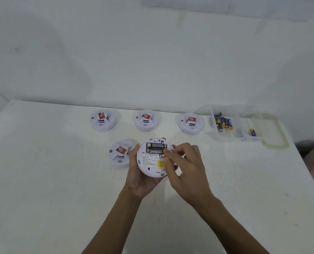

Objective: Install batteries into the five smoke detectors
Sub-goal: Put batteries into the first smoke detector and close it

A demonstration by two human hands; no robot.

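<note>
My left hand cups a white round smoke detector from below, its back turned up toward me. Its open compartment holds black batteries, one marked Eveready. My right hand reaches in from the right, thumb and forefinger pinched at the right end of the batteries. Three other detectors stand face up in a back row, and another one lies just left of my left hand. Each carries a red tag.
A clear plastic box with dividers stands at the back right of the white table; it holds several loose batteries and a single one apart. A white wall rises behind the table.
</note>
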